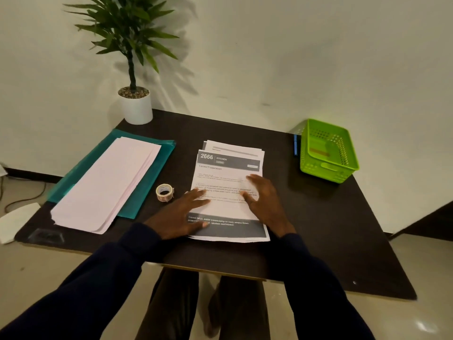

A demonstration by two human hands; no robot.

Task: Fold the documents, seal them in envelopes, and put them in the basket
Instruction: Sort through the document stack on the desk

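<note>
Both hands flat on the paper stack

Left hand [181, 214] and right hand [266, 201], fingers spread, press the documents [226, 177] mid-table [331, 217], near its front edge.

head cam | over near edge of table [318, 217] | faces forward-down at documents [228, 168], wall [294, 57] beyond | close, wide-angle

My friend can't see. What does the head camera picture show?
A person's left hand and right hand rest flat on a stack of printed papers on a dark table. Left of them lie a tape roll, then envelopes on a teal folder; a green basket sits at the right, a potted plant far left.
</note>
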